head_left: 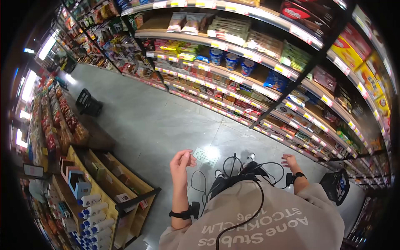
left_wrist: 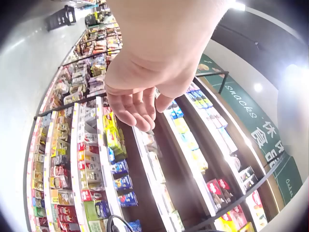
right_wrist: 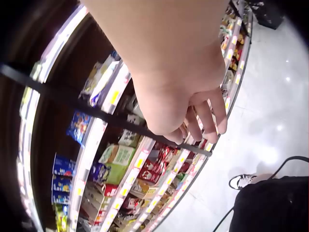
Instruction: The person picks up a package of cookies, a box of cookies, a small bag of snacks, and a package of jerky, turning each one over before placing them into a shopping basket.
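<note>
I stand in a shop aisle with both hands raised in front of me and empty. My left hand (head_left: 182, 160) is held up at chest height, fingers loosely curled and holding nothing; in the left wrist view the left hand (left_wrist: 140, 104) shows a relaxed open palm. My right hand (head_left: 288, 160) hovers low to the right, fingers loosely bent, touching nothing; the right hand (right_wrist: 193, 113) hangs before the snack shelves (right_wrist: 120, 159). Long shelves of packaged snacks (head_left: 233, 75) run along the right of the aisle.
A low wooden display rack (head_left: 104, 183) with bottles and boxes stands at my left. One black shopping basket (head_left: 88, 103) sits on the grey floor up the aisle, another black basket (head_left: 335, 185) at my right. Black cables (head_left: 233, 171) hang at my chest.
</note>
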`<action>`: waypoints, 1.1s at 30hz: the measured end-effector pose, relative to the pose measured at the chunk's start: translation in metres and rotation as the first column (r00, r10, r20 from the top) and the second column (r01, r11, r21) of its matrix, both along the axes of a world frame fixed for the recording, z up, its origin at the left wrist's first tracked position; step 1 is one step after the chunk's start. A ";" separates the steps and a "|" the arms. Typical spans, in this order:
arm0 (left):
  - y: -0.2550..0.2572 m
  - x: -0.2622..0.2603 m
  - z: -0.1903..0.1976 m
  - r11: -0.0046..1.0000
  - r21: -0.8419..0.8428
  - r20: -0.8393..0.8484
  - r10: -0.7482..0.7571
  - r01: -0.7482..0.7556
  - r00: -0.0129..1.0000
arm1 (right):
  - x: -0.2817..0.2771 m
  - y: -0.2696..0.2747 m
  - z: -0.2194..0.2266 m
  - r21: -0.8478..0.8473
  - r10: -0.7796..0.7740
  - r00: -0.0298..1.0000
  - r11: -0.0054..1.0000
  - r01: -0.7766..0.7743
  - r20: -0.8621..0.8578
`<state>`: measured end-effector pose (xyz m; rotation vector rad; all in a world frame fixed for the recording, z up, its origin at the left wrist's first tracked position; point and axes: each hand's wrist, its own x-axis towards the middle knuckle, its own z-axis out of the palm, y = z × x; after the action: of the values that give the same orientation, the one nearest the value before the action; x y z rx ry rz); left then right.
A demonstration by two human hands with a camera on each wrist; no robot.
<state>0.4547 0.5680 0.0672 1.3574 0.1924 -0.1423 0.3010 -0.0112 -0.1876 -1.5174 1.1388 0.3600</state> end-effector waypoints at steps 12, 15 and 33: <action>-0.107 -0.005 0.028 0.941 -0.021 0.032 -0.336 0.337 0.941 | -0.212 -0.041 -0.048 0.273 -0.603 0.797 0.769 0.578 0.011; -0.155 -0.016 0.043 0.899 0.008 0.031 -0.438 0.438 0.899 | -0.258 -0.054 -0.040 0.299 -0.671 0.741 0.705 0.643 -0.012; -0.372 -0.171 0.028 0.629 0.079 0.067 -0.778 0.774 0.625 | -0.481 -0.105 -0.086 0.386 -0.870 0.492 0.462 0.799 0.023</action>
<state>0.2837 0.1958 0.0948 1.4089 -0.5090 -0.8146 -0.1795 -0.1166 -0.2741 -0.5147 1.4206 -0.3113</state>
